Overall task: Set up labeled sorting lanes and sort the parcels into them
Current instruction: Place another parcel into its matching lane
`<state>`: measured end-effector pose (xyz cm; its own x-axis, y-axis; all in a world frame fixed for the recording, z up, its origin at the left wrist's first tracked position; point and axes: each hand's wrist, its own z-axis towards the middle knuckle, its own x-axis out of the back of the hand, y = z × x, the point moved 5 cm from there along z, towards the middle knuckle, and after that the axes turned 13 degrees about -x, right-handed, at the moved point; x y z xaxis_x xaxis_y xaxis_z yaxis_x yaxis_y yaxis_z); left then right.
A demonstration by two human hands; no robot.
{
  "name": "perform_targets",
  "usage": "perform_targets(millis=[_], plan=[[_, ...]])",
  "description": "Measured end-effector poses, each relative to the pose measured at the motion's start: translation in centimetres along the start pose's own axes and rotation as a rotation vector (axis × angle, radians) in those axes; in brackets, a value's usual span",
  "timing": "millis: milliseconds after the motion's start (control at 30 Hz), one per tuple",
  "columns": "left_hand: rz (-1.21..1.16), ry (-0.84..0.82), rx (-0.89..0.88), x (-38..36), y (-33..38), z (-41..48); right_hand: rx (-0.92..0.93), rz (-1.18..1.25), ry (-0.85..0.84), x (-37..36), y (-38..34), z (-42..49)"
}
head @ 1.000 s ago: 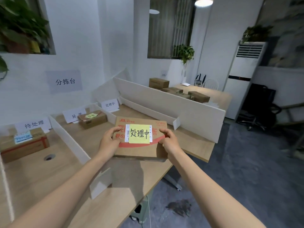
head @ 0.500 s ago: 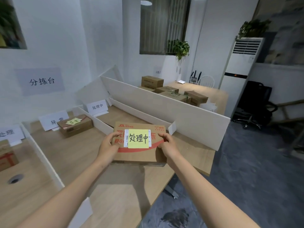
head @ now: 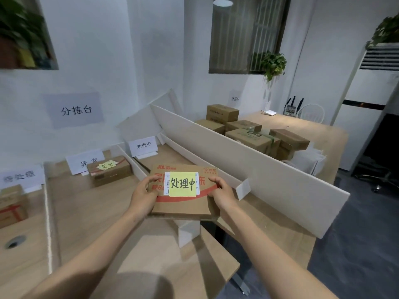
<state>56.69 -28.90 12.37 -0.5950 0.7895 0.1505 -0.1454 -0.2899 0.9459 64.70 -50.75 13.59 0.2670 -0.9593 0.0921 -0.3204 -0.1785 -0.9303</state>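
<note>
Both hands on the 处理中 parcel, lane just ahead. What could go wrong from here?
1. The lane behind the 处理中 card looks narrow; the parcel may knock the low divider going in.
2. The lane with the 异常 card is right beside it, so a careless drop could land the parcel there.
3. The left hand and right hand grip close to the yellow note; a thumb might peel it off.

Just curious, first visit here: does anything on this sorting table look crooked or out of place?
Mostly tidy. One white panel leans tilted against the wall behind the 处理中 sign, unlike the upright lane dividers.
</note>
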Motion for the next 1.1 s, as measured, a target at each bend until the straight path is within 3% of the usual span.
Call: perform_targets(millis=[467,1100], plan=[[0.128,0.237,0.037,-9.1,-0.6,5.3,-0.073,-0.029,-0.248,4.9,-3.9,13.9],[0.184,0.210,0.176,-10.6,-6.4,14.0,-0.084,-0.234,-0.296,-0.1,-4.6,26.9]])
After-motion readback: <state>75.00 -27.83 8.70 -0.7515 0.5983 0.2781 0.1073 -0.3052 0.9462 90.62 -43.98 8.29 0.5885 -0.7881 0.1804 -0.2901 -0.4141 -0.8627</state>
